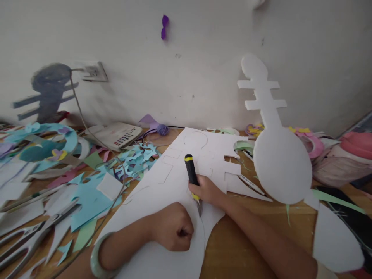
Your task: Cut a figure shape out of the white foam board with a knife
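My right hand (205, 190) is wrapped round a black and yellow utility knife (191, 170), its blade pointing down at a curved pencil line on a large white sheet (162, 193). Left of the blade, my left hand (176, 228) rests on the sheet as a closed fist, with a pale bangle on the wrist; whatever its curled fingers hold, if anything, is hidden. Pencil outlines of a circle and stepped shapes show on the upper part of the sheet. Notches and tabs are cut along its right edge.
A white instrument-shaped cutout (281, 166) leans on the wall at right. Scissors (43, 232), blue paper scraps (93, 197) and a cable (99, 143) lie left. A calculator (122, 135) and purple yarn ball (162, 130) are at the back. A dark phone-like object (348, 213) lies right.
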Demonstrator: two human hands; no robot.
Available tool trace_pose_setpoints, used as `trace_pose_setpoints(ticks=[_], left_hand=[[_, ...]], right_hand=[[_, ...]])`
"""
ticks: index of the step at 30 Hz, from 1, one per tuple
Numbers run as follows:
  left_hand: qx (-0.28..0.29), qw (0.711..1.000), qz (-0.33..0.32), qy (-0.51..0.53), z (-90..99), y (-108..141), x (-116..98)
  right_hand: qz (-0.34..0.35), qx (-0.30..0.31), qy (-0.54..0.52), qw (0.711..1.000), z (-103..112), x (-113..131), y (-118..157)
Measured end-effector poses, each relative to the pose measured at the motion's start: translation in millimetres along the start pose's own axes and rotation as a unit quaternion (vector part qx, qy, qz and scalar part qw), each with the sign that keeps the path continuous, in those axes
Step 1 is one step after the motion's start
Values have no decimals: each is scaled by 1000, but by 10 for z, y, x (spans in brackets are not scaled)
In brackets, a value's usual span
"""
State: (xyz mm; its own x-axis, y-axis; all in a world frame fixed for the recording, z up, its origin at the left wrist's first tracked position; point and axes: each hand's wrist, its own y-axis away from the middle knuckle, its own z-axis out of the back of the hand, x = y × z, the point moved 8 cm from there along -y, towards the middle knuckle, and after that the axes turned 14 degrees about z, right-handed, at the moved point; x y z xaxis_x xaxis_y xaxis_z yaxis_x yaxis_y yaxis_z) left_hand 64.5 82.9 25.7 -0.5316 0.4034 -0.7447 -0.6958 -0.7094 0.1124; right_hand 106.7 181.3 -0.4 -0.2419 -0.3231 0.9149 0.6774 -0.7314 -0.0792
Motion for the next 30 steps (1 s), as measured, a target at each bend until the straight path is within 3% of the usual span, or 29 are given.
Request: trace_pose_setpoints(ticks=[15, 22, 30], left_hand=[[-4, 1000, 0, 7, -6, 8, 24], [-1, 1000, 13, -8, 23, 3, -21], [6, 999, 6, -41, -24, -4, -13]], right_hand=[[7, 16, 5, 1000, -17, 54, 10], [7, -10, 52, 999, -33, 101, -14], [15, -45, -27, 998, 32, -3, -63]])
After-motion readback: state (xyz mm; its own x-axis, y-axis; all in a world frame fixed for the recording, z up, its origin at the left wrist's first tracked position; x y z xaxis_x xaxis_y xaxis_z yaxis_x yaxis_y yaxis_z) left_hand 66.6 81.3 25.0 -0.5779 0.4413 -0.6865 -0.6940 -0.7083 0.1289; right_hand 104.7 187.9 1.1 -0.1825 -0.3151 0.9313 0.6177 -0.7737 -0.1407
